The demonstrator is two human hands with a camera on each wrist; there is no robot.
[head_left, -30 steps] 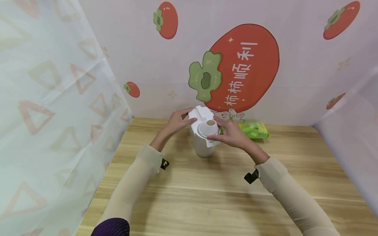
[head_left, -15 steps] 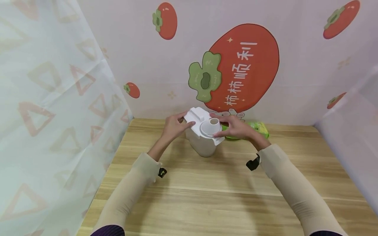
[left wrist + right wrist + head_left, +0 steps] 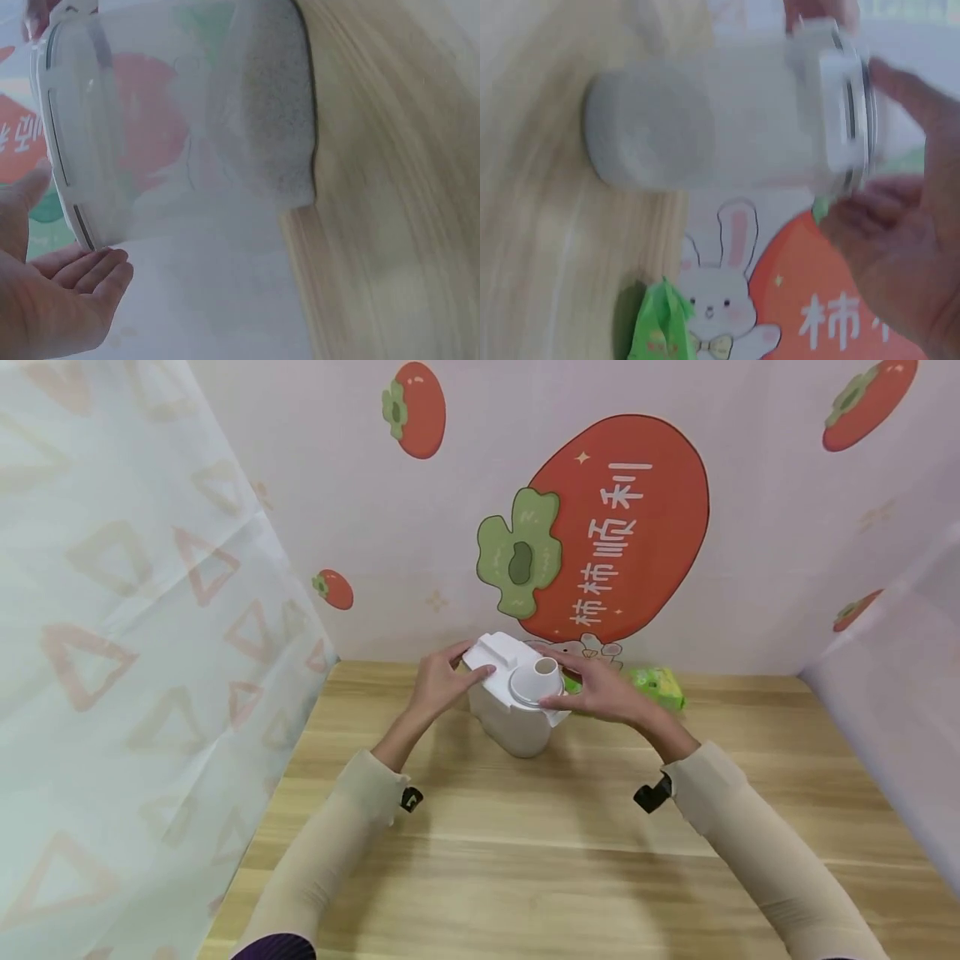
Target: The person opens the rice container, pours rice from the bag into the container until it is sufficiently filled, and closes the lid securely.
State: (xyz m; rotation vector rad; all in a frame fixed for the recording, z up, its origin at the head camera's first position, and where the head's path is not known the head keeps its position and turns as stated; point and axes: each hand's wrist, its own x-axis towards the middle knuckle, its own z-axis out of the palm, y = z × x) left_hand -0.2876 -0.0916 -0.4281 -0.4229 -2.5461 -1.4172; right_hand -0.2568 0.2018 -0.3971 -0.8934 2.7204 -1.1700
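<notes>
A translucent storage container (image 3: 510,725) stands on the wooden table, near the back wall. It has a white lid (image 3: 491,653) with a raised ridge on one end and a round white spout (image 3: 542,675) on the other. Pale grainy contents (image 3: 274,105) fill its lower part in the left wrist view. My left hand (image 3: 441,682) grips the lid's left end, thumb on top and fingers at the rim. Around the spout end, my right hand (image 3: 603,690) holds the lid between thumb and fingers. Some fingertips of the right hand are hidden behind the spout in the head view.
A green and yellow package (image 3: 660,687) lies behind my right hand against the wall. The wooden table (image 3: 510,877) runs between a patterned left wall (image 3: 150,677) and a pale right wall (image 3: 900,635). The back wall bears persimmon drawings.
The container has turned slightly, its spout end shifting right and its ridged end left. Both hands have moved with it, keeping their hold on the lid. Little differs over the last half second.
</notes>
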